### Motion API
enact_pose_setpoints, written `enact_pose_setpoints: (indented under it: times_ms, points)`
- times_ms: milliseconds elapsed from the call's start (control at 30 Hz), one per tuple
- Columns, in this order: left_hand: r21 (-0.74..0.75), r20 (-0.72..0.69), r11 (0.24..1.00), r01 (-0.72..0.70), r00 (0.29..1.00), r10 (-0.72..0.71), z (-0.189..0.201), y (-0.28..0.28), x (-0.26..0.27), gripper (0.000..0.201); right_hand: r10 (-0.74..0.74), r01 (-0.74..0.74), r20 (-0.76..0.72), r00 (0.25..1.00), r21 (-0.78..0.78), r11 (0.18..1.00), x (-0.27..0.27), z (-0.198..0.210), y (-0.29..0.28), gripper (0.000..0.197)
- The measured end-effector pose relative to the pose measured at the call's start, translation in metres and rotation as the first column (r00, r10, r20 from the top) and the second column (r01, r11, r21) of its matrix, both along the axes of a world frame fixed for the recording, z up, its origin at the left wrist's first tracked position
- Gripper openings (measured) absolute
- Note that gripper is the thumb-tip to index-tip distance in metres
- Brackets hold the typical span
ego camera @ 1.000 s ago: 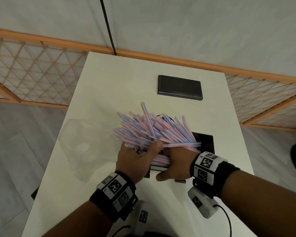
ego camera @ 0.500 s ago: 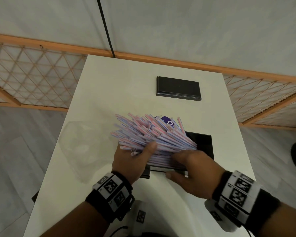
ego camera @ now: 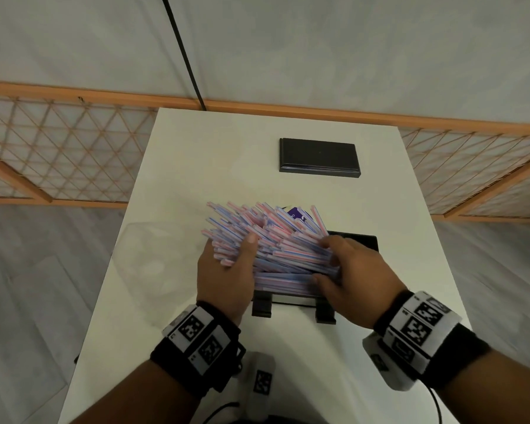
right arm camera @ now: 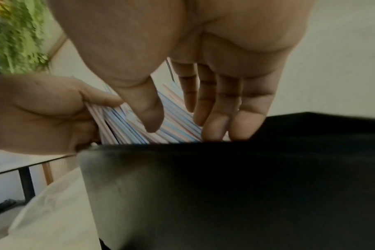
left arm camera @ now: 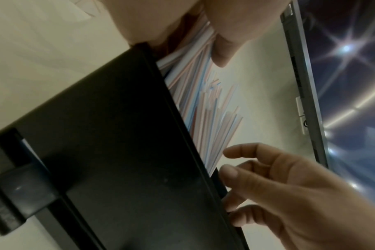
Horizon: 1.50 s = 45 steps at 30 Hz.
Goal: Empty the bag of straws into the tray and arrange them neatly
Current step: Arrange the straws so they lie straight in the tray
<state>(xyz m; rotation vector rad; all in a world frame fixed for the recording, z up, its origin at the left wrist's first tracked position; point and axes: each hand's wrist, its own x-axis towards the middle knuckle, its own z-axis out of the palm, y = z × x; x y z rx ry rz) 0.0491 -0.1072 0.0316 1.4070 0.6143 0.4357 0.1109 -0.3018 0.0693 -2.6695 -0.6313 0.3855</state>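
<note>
Here our left hand [ego camera: 224,276] grips the striped straws [ego camera: 276,243] at frame centre, their length slanting lower right over the black tray [ego camera: 354,240]; our right hand [ego camera: 354,278], fingers seemingly straight, presses their ends.

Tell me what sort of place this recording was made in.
Probably an indoor office or studio room, not a kitchen: a plain white table stands against a bare wall, wooden lattice panels run along its base, and a potted green plant shows in the right wrist view.
</note>
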Motion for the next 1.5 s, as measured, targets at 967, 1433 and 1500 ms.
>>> enact_pose_setpoints:
  times_ms: [967, 1433, 1500]
  points:
    - [-0.089, -0.002, 0.995, -0.047, 0.999, 0.047, 0.024, 0.007, 0.015, 0.008, -0.017, 0.02, -0.057, 0.998, 0.048, 0.999, -0.017, -0.019, 0.008, 0.101]
    - [0.218, 0.158, 0.975, -0.028, 0.987, -0.007, 0.045, 0.007, 0.012, 0.056, -0.016, 0.017, -0.009, 1.0, 0.114, 0.993, -0.021, -0.007, 0.015, 0.093]
    - [0.28, 0.189, 0.96, -0.013, 0.981, -0.042, 0.046, 0.006, 0.011, 0.058, -0.01, 0.01, -0.001, 1.0, 0.124, 0.992, -0.021, -0.002, 0.016, 0.091]
